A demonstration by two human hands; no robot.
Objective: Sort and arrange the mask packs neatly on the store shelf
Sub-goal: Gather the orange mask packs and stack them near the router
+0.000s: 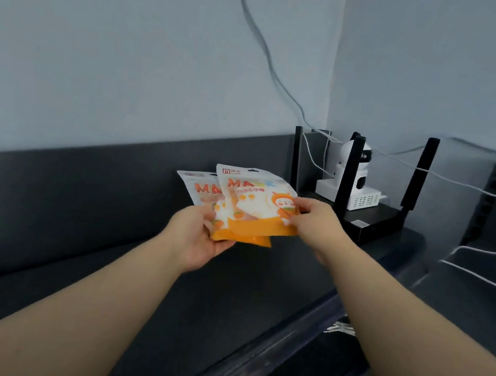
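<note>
The right hand (pixel 316 220) pinches the right edge of the front pack (pixel 256 208) between thumb and fingers. The left hand (pixel 200 238) grips the bottom left corner of both packs, with its fingers curled under them. The back pack (pixel 198 190) peeks out to the left from behind the front one. Both are white and orange and are held up just over the shelf (pixel 224 297), near its back edge. At the back right corner sits a black router (pixel 363 224) with tall sticks pointing up. A white camera (pixel 351 177) stands on it. A grey cable (pixel 269 59) runs down the wall.
</note>
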